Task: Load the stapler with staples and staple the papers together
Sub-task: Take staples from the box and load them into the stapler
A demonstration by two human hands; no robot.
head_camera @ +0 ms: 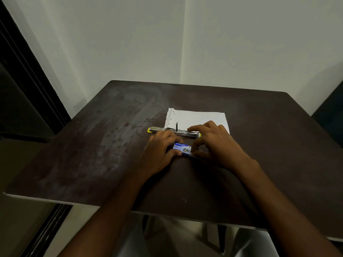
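Staple box (182, 148) lies before stapler (173, 131), papers (198, 119) behind.

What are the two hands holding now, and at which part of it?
Both hold the small blue staple box: the left hand grips its left end, and the right hand pinches its right end. The open stapler lies unheld.

One readable brand, centre frame.
"Kangaro" in white on blue staple box (182, 148); smaller print beneath too blurred.
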